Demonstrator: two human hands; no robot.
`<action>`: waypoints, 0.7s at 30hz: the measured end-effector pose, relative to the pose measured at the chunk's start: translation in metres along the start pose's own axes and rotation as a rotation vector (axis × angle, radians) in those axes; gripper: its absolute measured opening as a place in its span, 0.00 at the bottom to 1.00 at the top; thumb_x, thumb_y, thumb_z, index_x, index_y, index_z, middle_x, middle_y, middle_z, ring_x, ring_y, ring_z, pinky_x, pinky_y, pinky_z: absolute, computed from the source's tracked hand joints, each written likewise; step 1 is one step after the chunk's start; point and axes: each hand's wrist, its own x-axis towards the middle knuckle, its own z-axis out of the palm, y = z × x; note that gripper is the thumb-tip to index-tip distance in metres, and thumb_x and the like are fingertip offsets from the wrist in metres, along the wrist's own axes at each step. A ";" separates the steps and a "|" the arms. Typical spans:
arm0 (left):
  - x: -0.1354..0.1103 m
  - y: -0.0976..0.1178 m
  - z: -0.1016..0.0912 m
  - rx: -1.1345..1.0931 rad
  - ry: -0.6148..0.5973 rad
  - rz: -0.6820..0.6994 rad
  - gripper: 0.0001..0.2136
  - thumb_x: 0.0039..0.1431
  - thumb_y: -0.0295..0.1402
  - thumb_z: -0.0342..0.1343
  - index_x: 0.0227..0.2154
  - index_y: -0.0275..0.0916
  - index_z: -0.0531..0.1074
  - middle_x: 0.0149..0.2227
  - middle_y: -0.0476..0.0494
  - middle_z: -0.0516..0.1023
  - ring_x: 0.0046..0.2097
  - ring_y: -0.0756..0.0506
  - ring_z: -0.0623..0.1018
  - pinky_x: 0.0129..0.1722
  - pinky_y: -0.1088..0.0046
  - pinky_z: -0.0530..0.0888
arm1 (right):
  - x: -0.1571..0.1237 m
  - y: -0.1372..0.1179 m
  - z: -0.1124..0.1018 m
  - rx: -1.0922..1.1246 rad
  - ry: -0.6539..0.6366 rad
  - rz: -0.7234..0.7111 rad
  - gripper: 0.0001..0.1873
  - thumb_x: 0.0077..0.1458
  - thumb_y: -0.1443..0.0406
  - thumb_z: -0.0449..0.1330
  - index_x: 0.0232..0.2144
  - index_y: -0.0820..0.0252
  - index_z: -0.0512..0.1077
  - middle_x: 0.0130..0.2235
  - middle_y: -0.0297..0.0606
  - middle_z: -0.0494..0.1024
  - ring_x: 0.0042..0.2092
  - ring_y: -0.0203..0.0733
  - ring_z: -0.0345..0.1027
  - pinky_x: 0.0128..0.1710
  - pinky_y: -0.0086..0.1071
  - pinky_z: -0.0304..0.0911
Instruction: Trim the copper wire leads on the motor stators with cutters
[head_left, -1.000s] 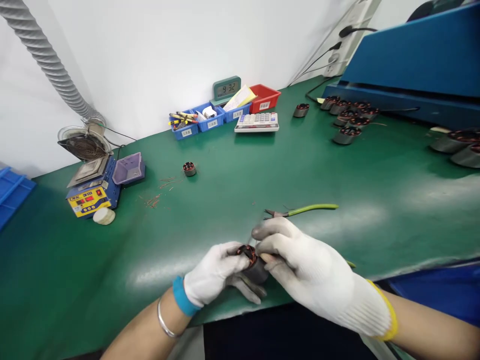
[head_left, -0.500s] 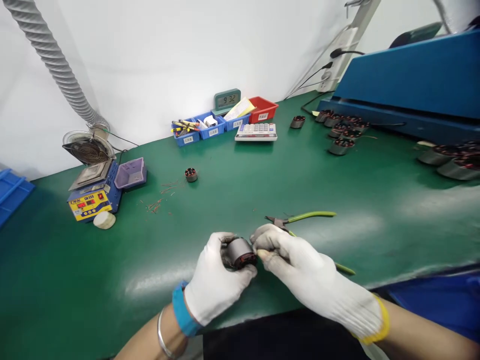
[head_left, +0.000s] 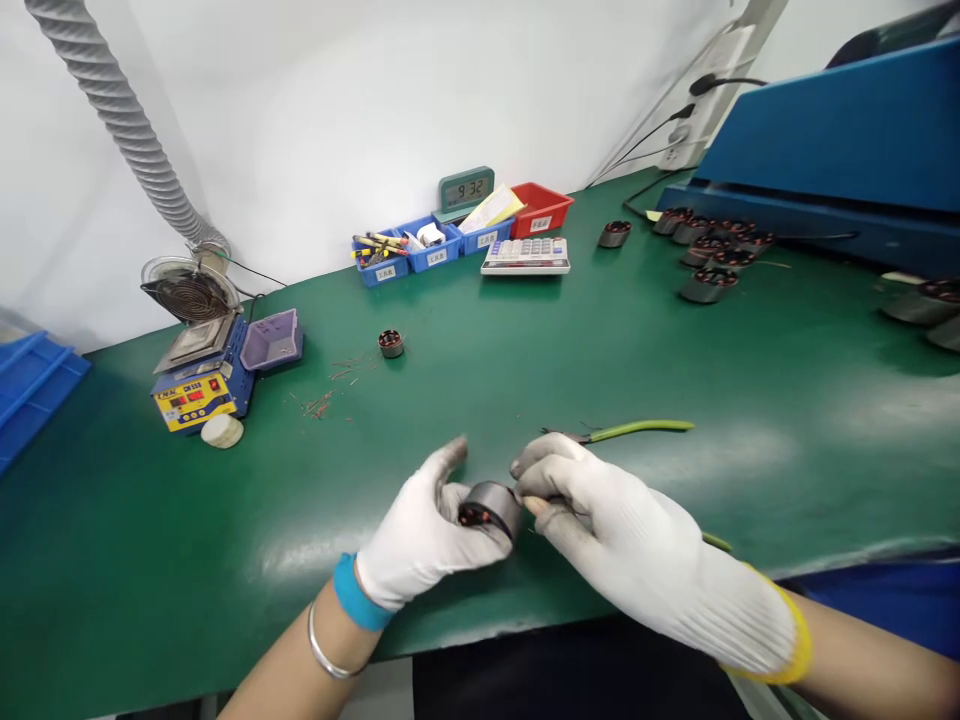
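Note:
My left hand, in a white glove, holds a motor stator near the front of the bench. The stator is a grey metal ring with copper windings; its open end now faces left, and my left index finger is raised off it. At the stator's right side is my gloved right hand, thumb and fingers pinched together. Whether a thin wire lies in that pinch is too small to tell. Green-handled cutters lie just behind my right hand, which partly covers them.
A single stator stands beside copper wire scraps. Left are a blue-yellow heating unit and a purple tray. At the back are blue bins, a red bin and a calculator. Several stators stand by a blue machine.
The stator has turned in my left hand, its winding end swinging from front right to left. My left finger has lifted off it. My right hand stays pinched beside it. The view has shifted slightly.

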 end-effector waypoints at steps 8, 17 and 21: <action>-0.005 0.004 0.007 0.101 -0.215 -0.128 0.15 0.46 0.33 0.68 0.35 0.39 0.68 0.38 0.44 0.78 0.38 0.43 0.78 0.38 0.66 0.76 | -0.010 0.005 0.005 -0.204 0.016 -0.187 0.11 0.57 0.71 0.50 0.33 0.56 0.72 0.38 0.40 0.79 0.30 0.39 0.74 0.25 0.31 0.64; -0.001 -0.027 0.004 1.086 0.188 0.847 0.07 0.62 0.23 0.51 0.34 0.40 0.71 0.44 0.36 0.78 0.46 0.38 0.78 0.46 0.57 0.77 | -0.010 0.009 0.023 0.786 -0.199 0.595 0.11 0.53 0.56 0.58 0.26 0.56 0.69 0.21 0.31 0.67 0.23 0.38 0.62 0.23 0.32 0.62; 0.000 -0.031 0.009 1.054 0.229 0.833 0.04 0.60 0.25 0.55 0.35 0.41 0.70 0.43 0.37 0.77 0.43 0.39 0.77 0.41 0.60 0.77 | -0.020 0.012 0.028 0.812 -0.061 0.621 0.16 0.54 0.52 0.60 0.29 0.58 0.74 0.29 0.41 0.76 0.30 0.44 0.72 0.29 0.37 0.70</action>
